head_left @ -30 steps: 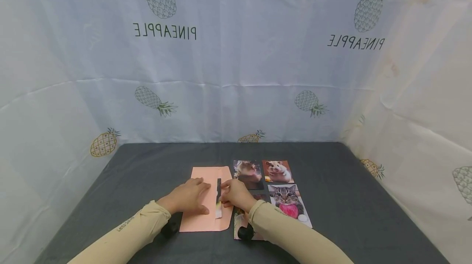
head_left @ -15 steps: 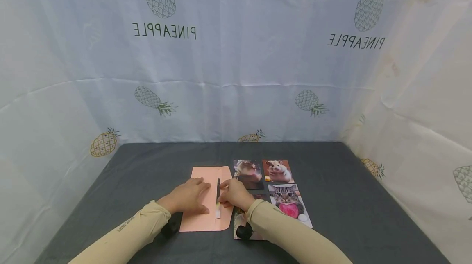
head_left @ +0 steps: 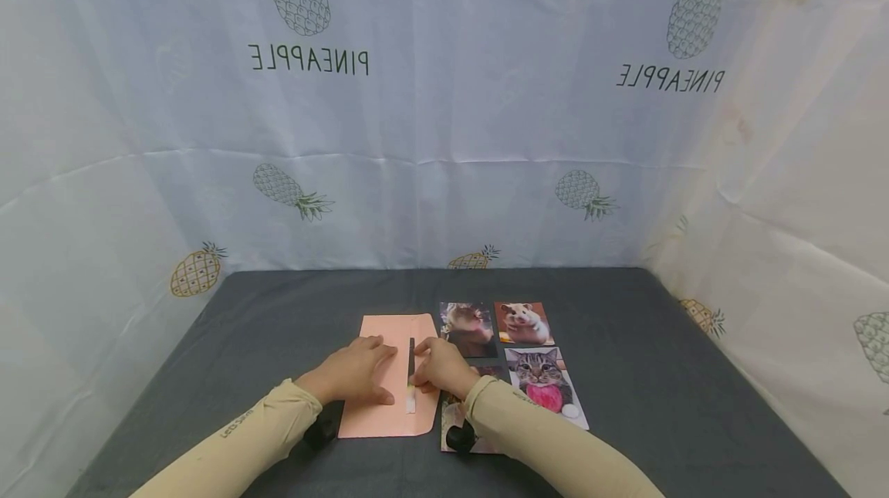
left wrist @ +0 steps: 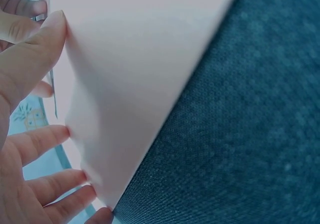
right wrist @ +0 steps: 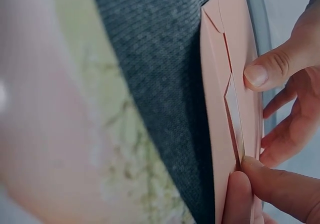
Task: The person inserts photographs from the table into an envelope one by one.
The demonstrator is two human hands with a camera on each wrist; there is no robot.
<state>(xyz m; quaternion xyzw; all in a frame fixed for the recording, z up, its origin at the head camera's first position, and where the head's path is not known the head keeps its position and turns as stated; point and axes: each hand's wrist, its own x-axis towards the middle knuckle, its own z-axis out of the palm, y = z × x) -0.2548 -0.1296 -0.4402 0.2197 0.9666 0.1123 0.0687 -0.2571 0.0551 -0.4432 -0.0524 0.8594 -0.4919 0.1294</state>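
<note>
A pink envelope (head_left: 375, 421) lies on the dark cloth, its opening toward the right. Most of a photo (head_left: 411, 399) is hidden inside it; only a narrow strip shows along the opening. My left hand (head_left: 354, 369) rests on the envelope's left part with fingers spread, thumb toward me. At the opening, my right hand (head_left: 447, 367) pinches the photo's edge between thumb and finger. The right wrist view shows the pale photo strip (right wrist: 234, 109) between the envelope's layers. In the left wrist view the envelope (left wrist: 135, 59) bows slightly under the left fingertips.
Right of the envelope lie a dark animal photo (head_left: 468, 328), a hamster photo (head_left: 522, 324) and a cat photo (head_left: 545, 378). Another photo (head_left: 450, 415) is partly covered by my right arm. A pineapple-print curtain (head_left: 444, 112) hangs behind the table (head_left: 597, 297).
The visible strip of the photo has become narrower, as my right hand shifted slightly left and then held. My left hand has stayed in place on the envelope.
</note>
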